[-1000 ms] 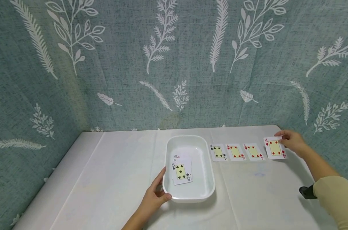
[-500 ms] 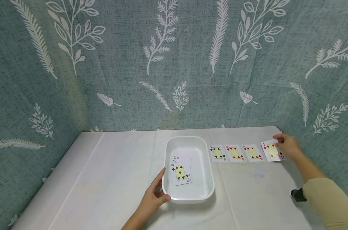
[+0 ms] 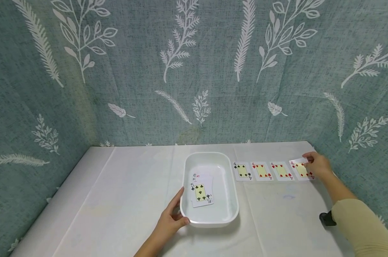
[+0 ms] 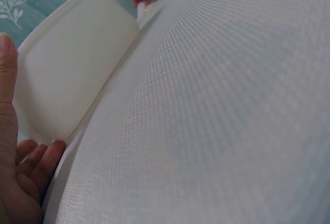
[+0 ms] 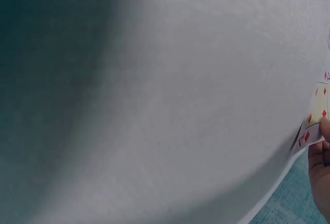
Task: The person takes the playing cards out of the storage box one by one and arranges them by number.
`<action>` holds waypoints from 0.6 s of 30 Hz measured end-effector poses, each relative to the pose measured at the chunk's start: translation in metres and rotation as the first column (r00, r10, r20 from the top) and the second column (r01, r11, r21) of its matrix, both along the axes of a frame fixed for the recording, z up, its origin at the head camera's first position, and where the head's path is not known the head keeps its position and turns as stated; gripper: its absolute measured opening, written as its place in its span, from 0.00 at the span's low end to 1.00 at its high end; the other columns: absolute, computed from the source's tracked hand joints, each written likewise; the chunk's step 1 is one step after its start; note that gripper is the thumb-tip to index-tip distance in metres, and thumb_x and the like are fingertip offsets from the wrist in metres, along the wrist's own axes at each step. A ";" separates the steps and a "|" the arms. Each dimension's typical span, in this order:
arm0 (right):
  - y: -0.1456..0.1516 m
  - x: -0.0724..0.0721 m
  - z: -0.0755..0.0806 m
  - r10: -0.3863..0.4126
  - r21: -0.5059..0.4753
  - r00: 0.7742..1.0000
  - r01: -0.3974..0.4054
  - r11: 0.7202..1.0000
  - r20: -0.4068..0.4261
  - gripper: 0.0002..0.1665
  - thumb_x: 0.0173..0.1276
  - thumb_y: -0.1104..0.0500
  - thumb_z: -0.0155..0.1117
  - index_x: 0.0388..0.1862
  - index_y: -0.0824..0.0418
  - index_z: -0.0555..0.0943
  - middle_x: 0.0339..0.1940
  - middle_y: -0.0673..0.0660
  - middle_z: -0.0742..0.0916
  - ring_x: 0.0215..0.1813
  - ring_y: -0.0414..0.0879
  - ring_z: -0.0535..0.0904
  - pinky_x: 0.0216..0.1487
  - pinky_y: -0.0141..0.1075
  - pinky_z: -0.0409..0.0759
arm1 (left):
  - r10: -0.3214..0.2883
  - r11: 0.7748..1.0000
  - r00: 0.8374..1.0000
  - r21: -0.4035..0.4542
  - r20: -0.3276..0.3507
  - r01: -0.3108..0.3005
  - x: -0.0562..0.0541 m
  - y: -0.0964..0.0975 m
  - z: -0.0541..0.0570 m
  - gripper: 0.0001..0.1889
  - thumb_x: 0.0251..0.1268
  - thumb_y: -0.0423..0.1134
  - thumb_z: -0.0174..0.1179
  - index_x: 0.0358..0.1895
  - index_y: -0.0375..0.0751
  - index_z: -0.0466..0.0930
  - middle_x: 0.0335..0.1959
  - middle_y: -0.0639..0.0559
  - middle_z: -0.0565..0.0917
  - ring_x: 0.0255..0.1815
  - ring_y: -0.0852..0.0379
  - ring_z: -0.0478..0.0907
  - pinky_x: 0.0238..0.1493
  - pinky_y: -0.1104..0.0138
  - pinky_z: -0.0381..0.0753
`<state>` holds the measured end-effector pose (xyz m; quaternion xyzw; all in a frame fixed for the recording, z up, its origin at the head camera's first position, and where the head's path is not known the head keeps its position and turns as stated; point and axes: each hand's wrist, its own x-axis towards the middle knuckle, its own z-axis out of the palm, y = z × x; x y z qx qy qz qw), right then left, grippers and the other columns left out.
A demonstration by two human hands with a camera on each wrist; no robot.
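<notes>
My right hand [image 3: 318, 165] pinches a four of diamonds playing card [image 3: 300, 170] by its right side, the thumb over its face and the fingers behind the edge. The card overlaps the right end of a row of face-up fours: a spade four [image 3: 243, 171], a heart four [image 3: 262, 171] and another heart four [image 3: 281, 170]. At the near left corner of a white plastic tray [image 3: 227, 210], my left hand [image 3: 169, 224] grips the rim and side between thumb and fingers. Inside that tray lie overlapping cards, a five of clubs [image 3: 200, 192] on top.
A white cloth [image 3: 123, 189] covers the table. Green leaf-patterned fabric [image 3: 133, 71] rises along the back and both sides, close behind the row of cards. A small black object [image 3: 327, 219] sits at the right wrist, by the beige sleeve [image 3: 357, 221].
My right hand has moved left and slightly down with the four of diamonds, bringing it beside the neighbouring heart four. The left hand keeps its place on the tray.
</notes>
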<state>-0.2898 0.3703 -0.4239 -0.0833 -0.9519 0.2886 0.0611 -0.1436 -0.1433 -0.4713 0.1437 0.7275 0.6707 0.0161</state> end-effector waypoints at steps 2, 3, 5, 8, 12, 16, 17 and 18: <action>0.000 -0.001 -0.002 0.006 0.008 1.000 -0.006 1.000 0.015 0.21 0.64 0.70 0.56 0.55 0.76 0.70 0.45 0.73 0.76 0.45 0.63 0.71 0.41 0.49 0.74 | -0.004 1.000 1.000 0.002 -0.004 0.004 0.000 -0.001 0.000 0.49 0.48 0.51 0.68 0.74 0.46 0.53 0.58 0.35 0.72 0.51 0.50 0.75 0.48 0.71 0.81; 0.000 -0.001 -0.002 0.015 0.011 1.000 -0.015 1.000 0.016 0.21 0.63 0.70 0.56 0.55 0.76 0.69 0.45 0.73 0.76 0.46 0.63 0.71 0.43 0.51 0.74 | -0.009 1.000 1.000 0.008 -0.007 0.009 0.000 -0.001 0.000 0.49 0.48 0.51 0.67 0.74 0.45 0.53 0.58 0.34 0.72 0.50 0.50 0.76 0.48 0.70 0.81; 0.002 -0.002 -0.003 0.037 0.024 0.999 -0.038 0.999 0.016 0.22 0.63 0.71 0.57 0.55 0.78 0.69 0.45 0.74 0.76 0.46 0.63 0.71 0.45 0.54 0.73 | -0.013 1.000 1.000 0.005 -0.014 0.013 0.000 -0.002 0.000 0.49 0.48 0.52 0.67 0.74 0.45 0.53 0.58 0.33 0.72 0.48 0.52 0.76 0.47 0.71 0.81; 0.003 -0.001 -0.004 0.060 0.036 0.998 -0.061 0.998 0.021 0.22 0.62 0.72 0.57 0.54 0.80 0.68 0.44 0.74 0.75 0.46 0.64 0.71 0.46 0.55 0.73 | -0.014 1.000 1.000 0.001 -0.014 0.014 0.000 -0.002 0.000 0.49 0.48 0.52 0.67 0.74 0.46 0.53 0.58 0.34 0.72 0.48 0.53 0.77 0.47 0.71 0.81; 0.003 -0.001 -0.003 0.066 0.065 0.997 -0.068 0.996 0.030 0.22 0.61 0.71 0.58 0.54 0.80 0.68 0.45 0.75 0.76 0.47 0.65 0.71 0.47 0.56 0.73 | -0.016 1.000 0.999 0.001 -0.030 0.016 0.000 -0.001 -0.001 0.49 0.48 0.53 0.66 0.74 0.45 0.53 0.57 0.34 0.73 0.47 0.53 0.77 0.46 0.70 0.82; 0.002 0.000 -0.002 0.083 0.096 0.996 -0.086 0.992 0.036 0.22 0.61 0.71 0.59 0.53 0.80 0.67 0.46 0.76 0.77 0.48 0.66 0.73 0.48 0.56 0.74 | -0.016 1.000 0.999 -0.001 -0.037 0.016 -0.001 -0.001 -0.001 0.49 0.48 0.53 0.67 0.74 0.44 0.53 0.56 0.33 0.73 0.47 0.53 0.77 0.45 0.70 0.82; 0.002 0.000 -0.002 0.090 0.097 0.995 -0.093 0.991 0.039 0.23 0.62 0.71 0.59 0.53 0.80 0.67 0.47 0.76 0.77 0.48 0.66 0.73 0.48 0.57 0.74 | -0.017 1.000 0.999 -0.003 -0.035 0.016 -0.001 -0.001 -0.001 0.49 0.48 0.53 0.67 0.74 0.44 0.53 0.57 0.33 0.72 0.47 0.53 0.77 0.45 0.70 0.82; 0.002 0.001 -0.002 0.095 0.096 0.995 -0.098 0.991 0.040 0.23 0.62 0.70 0.60 0.54 0.80 0.67 0.48 0.76 0.77 0.49 0.67 0.73 0.49 0.57 0.74 | -0.015 1.000 1.000 -0.003 -0.027 0.015 0.000 -0.001 -0.001 0.49 0.48 0.52 0.67 0.74 0.45 0.53 0.57 0.33 0.72 0.47 0.53 0.77 0.45 0.70 0.82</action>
